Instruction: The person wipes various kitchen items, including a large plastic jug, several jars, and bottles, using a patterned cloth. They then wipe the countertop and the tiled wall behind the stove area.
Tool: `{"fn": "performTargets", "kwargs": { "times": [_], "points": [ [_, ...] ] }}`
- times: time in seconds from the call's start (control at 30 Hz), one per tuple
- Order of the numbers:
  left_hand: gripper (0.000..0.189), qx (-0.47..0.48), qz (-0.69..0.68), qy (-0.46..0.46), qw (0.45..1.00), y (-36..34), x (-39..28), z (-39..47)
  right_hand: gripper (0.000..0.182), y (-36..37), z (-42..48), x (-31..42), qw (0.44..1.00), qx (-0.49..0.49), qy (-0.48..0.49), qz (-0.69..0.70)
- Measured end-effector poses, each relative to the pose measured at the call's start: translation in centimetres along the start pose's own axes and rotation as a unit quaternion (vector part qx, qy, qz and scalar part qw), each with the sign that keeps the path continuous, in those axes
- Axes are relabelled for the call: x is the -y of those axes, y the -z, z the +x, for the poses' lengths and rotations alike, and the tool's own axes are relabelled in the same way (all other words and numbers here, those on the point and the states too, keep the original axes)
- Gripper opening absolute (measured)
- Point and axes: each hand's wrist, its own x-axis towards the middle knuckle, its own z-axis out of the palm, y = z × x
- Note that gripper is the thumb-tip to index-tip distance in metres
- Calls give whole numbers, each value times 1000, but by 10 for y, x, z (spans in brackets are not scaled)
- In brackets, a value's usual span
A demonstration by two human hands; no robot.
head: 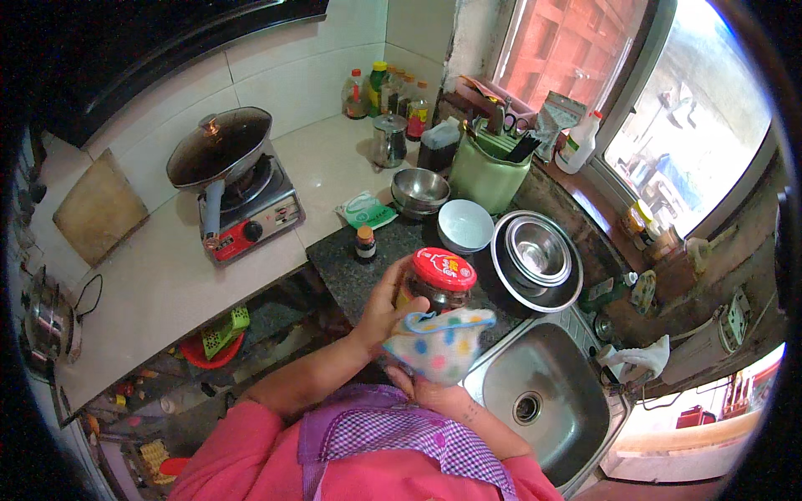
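Observation:
A glass jar (432, 293) with a red screw lid (445, 268) and dark contents is upright in my left hand (380, 311), whose fingers wrap around its side. My right hand (421, 387) holds a white cloth (438, 347) with coloured dots and a blue edge. The cloth lies against the lower part of the jar and hides most of my right fingers. Both hands are in front of my chest, over the front of the dark stone counter (341, 275). A small bottle (365, 244) with an orange cap stands just beyond the jar.
A steel sink (551, 382) lies to the right. Behind it are nested metal bowls (539, 250), a white bowl (465, 225) and a green utensil container (492, 169). A lidded wok (219, 150) sits on a portable gas stove (257, 219). Several sauce bottles (391, 91) line the corner.

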Motion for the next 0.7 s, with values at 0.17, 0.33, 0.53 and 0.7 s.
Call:
{"fn": "performTargets", "kwargs": {
  "times": [0.17, 0.33, 0.53, 0.7],
  "points": [
    [56, 9, -46, 37, 998, -3, -14, -4, 44, 5, 6, -25, 995, -46, -66, 52],
    [69, 57, -203, 79, 974, -3, -2, -9, 64, 36, 41, -24, 883, -221, -119, 396],
    [74, 6, -258, 148, 955, -3, -5, -17, 45, 29, 46, -11, 929, -246, -69, 266],
    [75, -28, -181, 74, 980, 4, 0, -9, 48, 8, 24, 4, 981, -192, -16, 7]
  ]
}}
